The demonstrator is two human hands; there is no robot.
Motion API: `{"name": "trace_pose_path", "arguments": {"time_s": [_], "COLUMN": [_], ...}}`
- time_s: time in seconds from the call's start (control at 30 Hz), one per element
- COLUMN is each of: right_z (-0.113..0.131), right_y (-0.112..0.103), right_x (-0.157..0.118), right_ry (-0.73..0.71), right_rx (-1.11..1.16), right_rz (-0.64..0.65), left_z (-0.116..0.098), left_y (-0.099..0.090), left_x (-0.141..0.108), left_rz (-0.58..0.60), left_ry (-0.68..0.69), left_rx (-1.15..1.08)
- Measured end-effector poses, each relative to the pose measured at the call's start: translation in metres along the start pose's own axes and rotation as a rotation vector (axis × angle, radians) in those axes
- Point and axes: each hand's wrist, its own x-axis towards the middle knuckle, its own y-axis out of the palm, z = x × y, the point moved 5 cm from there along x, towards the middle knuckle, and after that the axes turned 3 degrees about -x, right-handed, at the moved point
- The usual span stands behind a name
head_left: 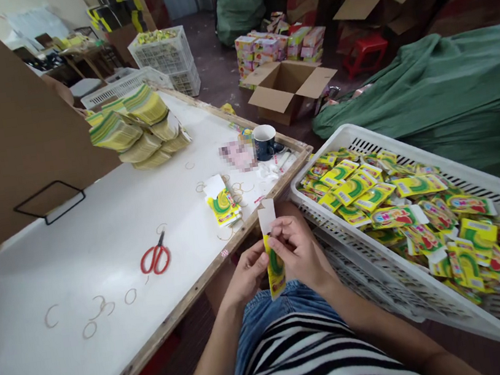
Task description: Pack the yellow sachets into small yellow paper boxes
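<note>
Over my lap, just off the table's edge, both hands hold one small yellow and green card box. It stands upright with its white flap raised. The fingers of my left hand pinch its left side. My right hand grips the upper right side near the flap, thumb on the front. Whether anything small is between the right fingertips cannot be made out. A few similar boxes lie on the table beyond my hands. To my right, a white plastic basket holds many filled yellow packets.
Red-handled scissors and several rubber bands lie on the table. A dark mug stands near its corner. Stacked flat boxes are farther back. On the floor are an open carton, a red stool and green sacks.
</note>
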Motion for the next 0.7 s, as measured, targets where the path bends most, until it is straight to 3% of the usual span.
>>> {"name": "trace_pose_path", "arguments": {"time_s": [0.13,0.23,0.33,0.53,0.7], "right_z": [-0.004,-0.017,-0.028,-0.031,-0.027], "right_y": [-0.012,-0.010,-0.007,-0.014,-0.016], "right_x": [0.001,0.001,-0.001,0.004,0.009], "right_ry": [0.015,0.107,0.172,0.165,0.095], "right_rx": [-0.102,-0.135,-0.141,-0.075,0.012], "right_rz": [-0.112,0.002,0.075,-0.001,0.194], "left_z": [0.003,0.001,-0.001,-0.007,-0.017], "left_y": [-0.011,-0.021,-0.022,-0.017,-0.016], "left_x": [0.003,0.004,0.004,-0.003,-0.009], "left_rz": [-0.175,-0.331,-0.391,-0.368,-0.210], "left_ry": [0.077,0.199,0.277,0.326,0.285], "left_rx": [-0.017,0.042,0.149,0.231,0.277]}}
